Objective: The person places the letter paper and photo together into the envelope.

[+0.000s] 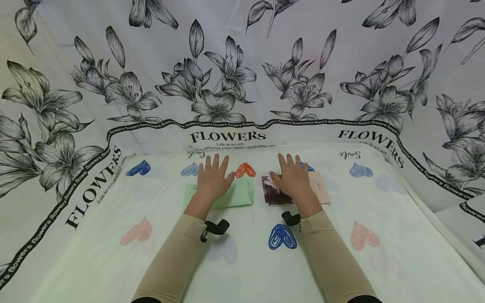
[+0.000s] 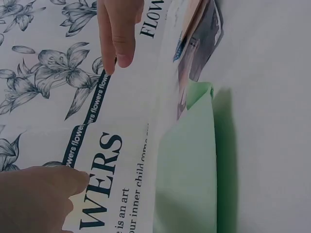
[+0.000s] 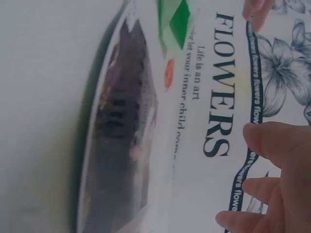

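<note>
A light green paper envelope (image 1: 236, 195) lies flat on the cloth left of centre, one end standing slightly apart in the left wrist view. Over its left part my left hand (image 1: 213, 182) is spread, fingers pointing away from me. To the right lie a dark printed photo (image 1: 273, 194) and a pale pink card (image 1: 320, 189), partly overlapped. My right hand (image 1: 295, 180) is above them with fingers extended, hiding where the two meet. Neither hand grips anything, and whether the palms touch the papers cannot be told. In the right wrist view the photo (image 3: 119, 107) looks slightly bowed.
A white cloth (image 1: 250, 269) with printed hearts covers the surface. At the back rises a flower-printed sheet (image 1: 227, 63), bordered by a wavy black band. Small black devices (image 1: 217, 227) are strapped at both wrists.
</note>
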Motion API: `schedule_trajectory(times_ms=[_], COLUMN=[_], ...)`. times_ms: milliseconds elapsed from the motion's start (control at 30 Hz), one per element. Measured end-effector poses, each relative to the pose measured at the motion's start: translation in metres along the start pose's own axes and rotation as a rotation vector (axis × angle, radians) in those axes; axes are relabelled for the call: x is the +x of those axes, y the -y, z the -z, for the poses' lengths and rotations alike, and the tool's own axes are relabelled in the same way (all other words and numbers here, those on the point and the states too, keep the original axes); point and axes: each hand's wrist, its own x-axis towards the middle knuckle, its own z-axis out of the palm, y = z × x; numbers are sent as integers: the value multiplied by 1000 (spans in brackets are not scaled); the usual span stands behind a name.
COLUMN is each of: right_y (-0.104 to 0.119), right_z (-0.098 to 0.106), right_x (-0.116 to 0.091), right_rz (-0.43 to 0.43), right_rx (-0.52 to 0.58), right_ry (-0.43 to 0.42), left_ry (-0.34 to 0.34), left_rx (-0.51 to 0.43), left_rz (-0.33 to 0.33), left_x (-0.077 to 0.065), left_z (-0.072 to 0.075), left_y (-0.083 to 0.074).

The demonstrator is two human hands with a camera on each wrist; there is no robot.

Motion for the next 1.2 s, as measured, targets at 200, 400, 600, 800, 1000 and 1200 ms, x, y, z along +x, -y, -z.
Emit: schedule_trajectory(times_ms=[200,400,600,800,1000,1200], right_y=[-2,-4,-4,-5,-4,-4], right_z=[-6,-12,-20,-23,-17,-16], right_x=[-1,2,4,3,0,-1], right_rz=[-15,-28,-32,-42,-37,-18], right_rx=[-7,-26,-44,-31,-26,-41], right_ry=[66,111,203,230,225,219], left_ry=[103,266,419,441,440,447], left_rx=[-1,-29,-75,-111,-113,-112], left_rz=[0,-16,-37,-36,-40,-35], left_x=[-2,1,-1,-5,-5,-5], left_z=[-5,-11,-20,-17,-16,-14], left_y=[2,4,7,7,5,3])
